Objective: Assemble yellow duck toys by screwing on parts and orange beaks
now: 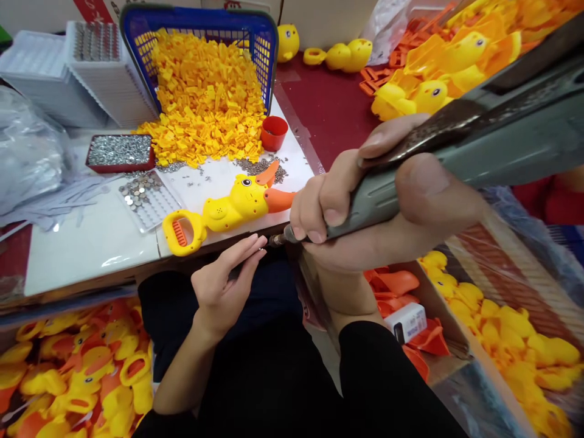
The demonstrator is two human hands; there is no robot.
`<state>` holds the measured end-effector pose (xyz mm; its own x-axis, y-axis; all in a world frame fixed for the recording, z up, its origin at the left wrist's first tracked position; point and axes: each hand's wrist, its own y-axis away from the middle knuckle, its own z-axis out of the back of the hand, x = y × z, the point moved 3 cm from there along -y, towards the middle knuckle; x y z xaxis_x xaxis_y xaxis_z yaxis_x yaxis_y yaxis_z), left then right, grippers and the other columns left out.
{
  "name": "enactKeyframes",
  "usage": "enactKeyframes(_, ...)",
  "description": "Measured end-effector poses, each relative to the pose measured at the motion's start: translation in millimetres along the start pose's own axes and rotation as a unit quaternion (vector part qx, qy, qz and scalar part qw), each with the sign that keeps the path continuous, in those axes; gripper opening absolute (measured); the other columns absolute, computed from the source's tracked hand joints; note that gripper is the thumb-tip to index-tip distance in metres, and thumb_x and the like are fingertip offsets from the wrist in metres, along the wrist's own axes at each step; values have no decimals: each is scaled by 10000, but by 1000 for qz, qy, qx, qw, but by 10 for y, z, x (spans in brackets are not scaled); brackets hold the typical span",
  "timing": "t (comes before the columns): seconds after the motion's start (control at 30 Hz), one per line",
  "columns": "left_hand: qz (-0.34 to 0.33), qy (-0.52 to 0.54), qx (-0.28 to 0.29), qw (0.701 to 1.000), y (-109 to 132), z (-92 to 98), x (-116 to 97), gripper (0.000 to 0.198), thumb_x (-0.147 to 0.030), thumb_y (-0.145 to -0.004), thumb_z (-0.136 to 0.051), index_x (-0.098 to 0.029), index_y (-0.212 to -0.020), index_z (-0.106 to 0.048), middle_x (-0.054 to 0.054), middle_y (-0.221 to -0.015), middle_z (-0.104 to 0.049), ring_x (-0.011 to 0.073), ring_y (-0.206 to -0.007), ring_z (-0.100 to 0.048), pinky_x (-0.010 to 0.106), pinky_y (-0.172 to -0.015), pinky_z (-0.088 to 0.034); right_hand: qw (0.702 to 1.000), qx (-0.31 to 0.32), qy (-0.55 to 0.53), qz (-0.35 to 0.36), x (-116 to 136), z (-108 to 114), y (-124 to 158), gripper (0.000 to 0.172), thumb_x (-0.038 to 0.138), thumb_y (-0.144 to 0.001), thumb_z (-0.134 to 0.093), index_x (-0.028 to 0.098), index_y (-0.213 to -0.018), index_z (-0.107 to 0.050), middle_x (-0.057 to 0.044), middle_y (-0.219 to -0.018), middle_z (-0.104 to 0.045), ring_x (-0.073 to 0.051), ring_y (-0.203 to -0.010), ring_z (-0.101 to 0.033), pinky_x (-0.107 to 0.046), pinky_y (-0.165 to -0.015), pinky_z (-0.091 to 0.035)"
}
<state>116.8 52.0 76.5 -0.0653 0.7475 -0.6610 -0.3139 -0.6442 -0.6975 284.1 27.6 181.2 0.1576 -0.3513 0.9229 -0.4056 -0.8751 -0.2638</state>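
Note:
My right hand (365,201) is wrapped around a grey-green power screwdriver (387,182), its bit pointing left toward my other hand. The fingertips of my left hand (228,280) are pinched together right at the bit's tip; whatever tiny thing they hold is too small to name. Just above, on the table's front edge, lies a yellow toy duck grabber (237,204) with an orange open beak and a ring handle. Small dark screws (262,169) are scattered behind the beak, near a red cup (274,133).
A blue basket (269,73) lies tipped, spilling small yellow plastic parts (205,91). Left of it are a red tray of metal pieces (121,152), button cells (139,190) and stacked white trays (107,79). Duck toys (91,371) fill a box at lower left; orange beaks (395,283) lie lower right.

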Motion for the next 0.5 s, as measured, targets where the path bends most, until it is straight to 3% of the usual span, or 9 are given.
enactKeyframes(0.1, -8, -9, -4, 1000, -14, 18, 3, 468, -38, -843, -812, -231, -1257, -708, -9, -1035, -840, 175, -892, -817, 230, -855, -681, 999, 36, -10, 38, -8, -24, -11, 382, 599, -852, -737, 298, -863, -503, 128, -504, -486, -111, -359, -486, -268, -406, -481)
enactKeyframes(0.2, -5, -21, -12, 1000, -12, 42, 22, 449, -49, -825, -831, -226, -1225, -727, -6, -1034, -840, 177, -886, -818, 241, -864, -681, 999, 34, -3, 32, -4, -48, -7, 359, 594, -885, -701, 294, -869, -504, 133, -508, -473, -95, -367, -478, -253, -426, -476)
enactKeyframes(0.5, 4, -64, -27, 998, 20, 69, 36, 282, -131, -842, -841, -235, -1096, -775, -7, -967, -843, 171, -802, -818, 249, -795, -688, 995, -66, 29, 70, 83, -188, 7, 522, 767, -834, -628, 274, -767, -471, 140, -438, -416, -84, -305, -407, -260, -378, -431)
